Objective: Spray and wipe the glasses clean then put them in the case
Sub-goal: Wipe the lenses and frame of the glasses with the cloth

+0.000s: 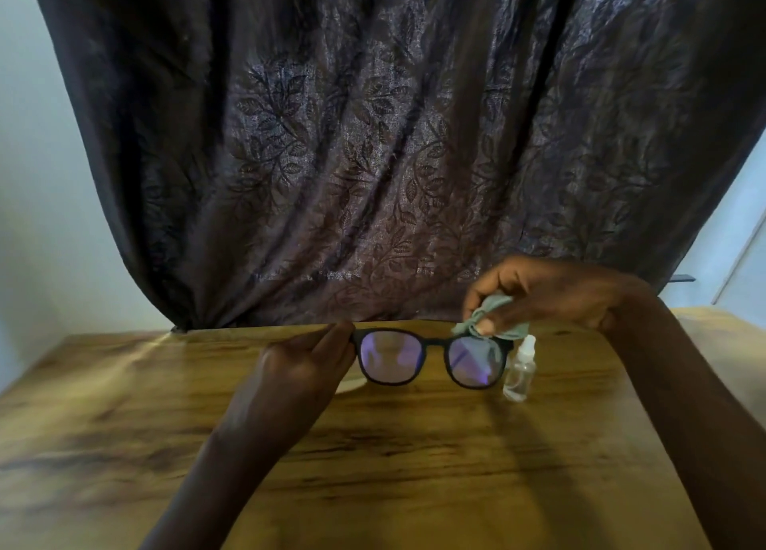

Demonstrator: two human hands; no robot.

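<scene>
Black-framed glasses (435,341) with purple-tinted lenses are held up above the wooden table (373,466), lenses facing me. My left hand (298,367) pinches the frame's left end. My right hand (547,292) grips a grey-green cloth (489,309) pressed over the top of the right lens, with part of the cloth showing behind that lens. A small clear spray bottle (520,371) with a white cap stands on the table just right of the glasses. A white rounded object (350,385), mostly hidden behind my left hand, lies on the table; I cannot tell what it is.
A dark leaf-patterned curtain (393,135) hangs right behind the table's far edge. Pale walls (37,176) show on both sides. Wooden tabletop stretches to the left and toward me.
</scene>
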